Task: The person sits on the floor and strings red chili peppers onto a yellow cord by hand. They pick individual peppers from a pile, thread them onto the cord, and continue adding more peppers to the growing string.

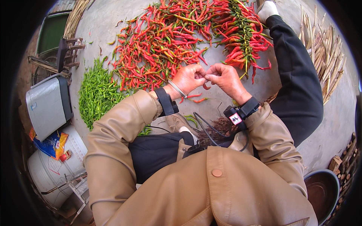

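Note:
My left hand and my right hand meet at the fingertips in front of me, thumbs and forefingers pinched together. A red chili pepper hangs just under the fingertips; which hand grips it I cannot tell. Beyond the hands spreads a large heap of red chili peppers with green stems. A thick string of red chilies, tied by their stems, lies to the right of it. Green chilies form a pile at the left. Some loose red chilies lie below the hands.
Dry stalks lie on the concrete floor at the right. A basin stands at the lower right by stacked firewood. On the left are a grey container, a white barrel and a wooden stool. A black cable hangs near my lap.

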Available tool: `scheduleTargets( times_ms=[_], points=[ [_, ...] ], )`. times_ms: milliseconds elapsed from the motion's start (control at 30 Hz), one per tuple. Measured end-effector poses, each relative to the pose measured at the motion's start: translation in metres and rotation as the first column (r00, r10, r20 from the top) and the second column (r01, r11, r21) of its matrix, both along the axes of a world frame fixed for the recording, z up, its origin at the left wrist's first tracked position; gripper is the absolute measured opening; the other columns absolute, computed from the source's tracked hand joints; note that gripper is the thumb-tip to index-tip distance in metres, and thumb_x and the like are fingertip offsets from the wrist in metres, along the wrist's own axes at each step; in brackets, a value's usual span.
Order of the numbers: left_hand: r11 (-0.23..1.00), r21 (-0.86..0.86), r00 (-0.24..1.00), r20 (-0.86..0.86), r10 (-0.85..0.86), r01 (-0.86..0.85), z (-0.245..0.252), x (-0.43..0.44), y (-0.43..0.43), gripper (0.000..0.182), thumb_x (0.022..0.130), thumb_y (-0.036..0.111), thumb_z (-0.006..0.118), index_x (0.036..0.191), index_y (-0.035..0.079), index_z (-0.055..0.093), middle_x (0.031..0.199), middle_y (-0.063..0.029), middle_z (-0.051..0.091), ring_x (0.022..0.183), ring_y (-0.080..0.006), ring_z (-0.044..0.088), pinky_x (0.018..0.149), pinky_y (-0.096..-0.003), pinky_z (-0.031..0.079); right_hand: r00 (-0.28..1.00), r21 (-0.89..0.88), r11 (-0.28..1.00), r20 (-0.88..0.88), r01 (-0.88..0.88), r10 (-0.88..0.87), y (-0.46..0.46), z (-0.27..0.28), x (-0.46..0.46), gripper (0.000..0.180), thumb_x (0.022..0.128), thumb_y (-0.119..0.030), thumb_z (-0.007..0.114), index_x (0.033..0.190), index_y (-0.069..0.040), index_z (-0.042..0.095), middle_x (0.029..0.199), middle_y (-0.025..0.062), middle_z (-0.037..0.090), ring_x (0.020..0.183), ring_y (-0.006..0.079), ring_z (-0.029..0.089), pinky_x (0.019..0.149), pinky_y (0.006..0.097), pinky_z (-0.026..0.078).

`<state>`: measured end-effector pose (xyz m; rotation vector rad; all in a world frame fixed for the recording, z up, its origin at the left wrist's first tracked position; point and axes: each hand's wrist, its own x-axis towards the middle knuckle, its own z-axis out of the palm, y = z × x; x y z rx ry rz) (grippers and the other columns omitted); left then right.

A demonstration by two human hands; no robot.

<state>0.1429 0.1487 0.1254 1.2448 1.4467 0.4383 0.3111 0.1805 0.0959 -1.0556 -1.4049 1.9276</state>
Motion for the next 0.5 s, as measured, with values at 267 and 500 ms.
scheduleTargets(
  times_ms=[267,500],
  points=[
    [0.993,0.116,0.935,-0.355,0.005,0.039,-0.046,-0.054,0.004,0.016,0.078,0.012,0.06,0.092,0.005,0.059,0.08,-0.0117,0.063,0.073,-0.021,0.062,0.066,-0.0312,0.049,0.989,-0.094,0.985,-0.023,0.141,-0.144,0.011,0.009,0.005,0.004,0.079,-0.001,0.059,0.078,0.002,0.056,0.07,0.0065,0.062,0.061,0.0091,0.058,0.054,0.0206,0.047],
    [0.974,0.094,0.631,-0.773,-0.059,0.206,-0.097,-0.041,-0.022,0.031,0.068,0.023,0.068,0.09,0.005,0.054,0.086,-0.0156,0.056,0.082,-0.0325,0.057,0.07,-0.0394,0.046,0.988,-0.08,0.985,0.033,0.152,-0.15,0.015,0.006,0.004,0.004,0.079,-0.001,0.058,0.078,0.002,0.055,0.069,0.0069,0.062,0.061,0.009,0.059,0.053,0.0206,0.047]
  ],
)
